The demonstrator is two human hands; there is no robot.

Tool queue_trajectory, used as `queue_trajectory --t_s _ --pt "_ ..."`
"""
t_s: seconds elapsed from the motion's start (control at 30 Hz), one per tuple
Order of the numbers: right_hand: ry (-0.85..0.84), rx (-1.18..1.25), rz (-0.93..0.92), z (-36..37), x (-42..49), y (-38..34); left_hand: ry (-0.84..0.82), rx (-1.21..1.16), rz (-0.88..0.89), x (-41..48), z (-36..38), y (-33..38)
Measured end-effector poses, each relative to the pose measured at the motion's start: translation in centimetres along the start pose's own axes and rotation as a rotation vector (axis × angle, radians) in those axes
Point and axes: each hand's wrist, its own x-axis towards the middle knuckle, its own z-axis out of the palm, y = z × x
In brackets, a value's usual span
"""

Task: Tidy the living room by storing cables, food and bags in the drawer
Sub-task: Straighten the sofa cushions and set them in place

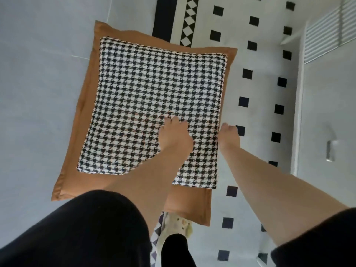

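Over at nine o'clock, grey floor tiles (38, 93) fill the left side of the view. Across the centre a square cushion (154, 83) with a black-and-white houndstooth face and a brown border hangs tilted above the floor. Its lower edge, at six o'clock, overlaps a pale slipper (179, 226).

The left hand (175, 136) lies on the patterned face, toward five o'clock from the cushion's middle. Its fingertips (170, 121) are bunched and dug into the cover, pinching the fabric, so the cushion spreads out from this hand mostly toward eleven o'clock.

The right hand (229, 136) grips the cushion's right edge, with the cushion at its nine o'clock; how its fingers wrap behind the edge is hidden.

Past the hands, a white rug (265, 93) with black squares runs from twelve to six o'clock. At three o'clock stands a white cabinet front (327, 103) with a metal handle (330, 151), well apart from both hands.
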Motion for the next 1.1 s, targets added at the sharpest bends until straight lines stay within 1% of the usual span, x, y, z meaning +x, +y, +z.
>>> queue_trajectory --t_s 0.07,0.13,0.27,0.37,0.4,0.43,0.47,0.53,0.57,0.6,0.63,0.8,0.87,0.93,0.97,1.03,1.1 --pt "-0.033 0.048 0.074 -0.3 2.1 0.9 0.009 0.008 -0.072 1.8 1.0 2.0" --pt "-0.087 0.138 0.137 -0.5 4.2 1.6 0.013 0.015 -0.087 3.5 2.1 4.0" --pt "-0.231 0.456 0.38 -0.4 6.3 3.1 -0.071 0.117 -0.118 6.2 4.1 5.0" --pt "-0.376 0.475 0.389 0.4 7.1 4.8 -0.08 0.231 -0.045 7.7 5.0 4.5" --pt "-0.418 0.474 0.38 0.6 6.9 5.2 -0.085 0.212 -0.012 7.8 5.1 4.5" --pt "-0.447 0.454 0.366 1.1 7.0 5.6 -0.094 0.157 0.02 8.0 5.3 4.2" --pt "-0.465 0.423 0.351 1.4 7.0 6.1 -0.1 0.048 0.027 8.1 5.3 3.8" --pt "-0.469 0.368 0.34 2.0 6.5 6.6 -0.153 -0.275 -0.024 8.2 5.3 2.4" --pt "-0.467 0.353 0.345 2.2 6.1 6.7 -0.15 -0.44 -0.065 8.2 5.3 1.6" --pt "-0.469 0.345 0.35 2.3 5.8 6.9 -0.122 -0.542 -0.097 8.0 5.1 1.2" --pt "-0.464 0.344 0.358 2.4 5.2 6.7 -0.091 -0.573 -0.116 7.4 4.7 1.0" --pt "-0.442 0.406 0.372 3.4 2.7 5.0 0.04 -0.41 -0.115 5.3 2.7 2.0" --pt "-0.42 0.43 0.375 3.5 2.1 4.6 0.065 -0.336 -0.143 4.8 2.0 2.5" --pt "-0.405 0.489 0.374 3.6 0.7 3.5 0.103 -0.255 -0.132 3.7 1.1 2.9" --pt "-0.421 0.506 0.379 3.3 -0.5 2.7 0.125 -0.175 -0.105 2.7 0.3 2.9" --pt "-0.486 0.538 0.405 2.6 -2.6 1.0 0.151 0.096 -0.026 1.1 -1.4 2.8" --pt "-0.541 0.516 0.411 1.6 -4.8 -0.5 0.141 0.208 -0.005 -0.3 -3.4 2.3"
